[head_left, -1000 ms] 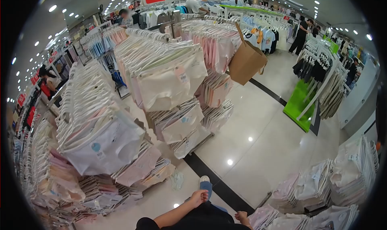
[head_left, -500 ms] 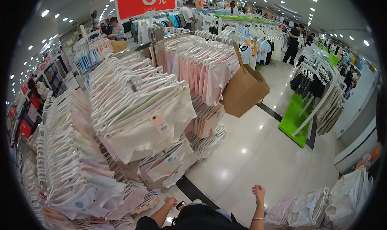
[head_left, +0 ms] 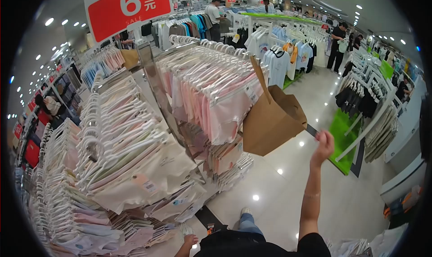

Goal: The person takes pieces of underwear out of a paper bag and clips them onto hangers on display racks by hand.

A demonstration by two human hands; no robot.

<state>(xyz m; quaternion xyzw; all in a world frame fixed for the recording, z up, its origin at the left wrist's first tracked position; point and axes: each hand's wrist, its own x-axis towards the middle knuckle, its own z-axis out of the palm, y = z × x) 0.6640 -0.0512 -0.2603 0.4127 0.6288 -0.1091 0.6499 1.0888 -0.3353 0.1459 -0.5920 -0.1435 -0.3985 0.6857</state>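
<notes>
The fingers of the right hand [head_left: 322, 151] look loosely curled, with nothing visible in them; blur hides how far they are closed. Those of the left hand [head_left: 191, 240], low by the body, also seem bent and empty, but they are too small to tell. The right hand is raised just beside the brown paper bag [head_left: 271, 127], apparently apart from it. The bag hangs tilted at the aisle end of the rack of pink garments [head_left: 220, 108], its mouth towards the hand and its handle [head_left: 261, 79] rising near the hanger hooks

A quick grab at the rim could crease or tear the paper, since the sides look thin. If the handle is caught on the rack, a sharp pull could drag hangers along or tip the bag out. The left hand, near the lower garments [head_left: 177, 203], might snag one in passing, and the shoe [head_left: 245, 211] could knock the rack's base in a close step

Against half a second ago, the right hand is higher and nearer the bag, the bag looms larger, and the red sale sign [head_left: 130, 7] sits further left
</notes>
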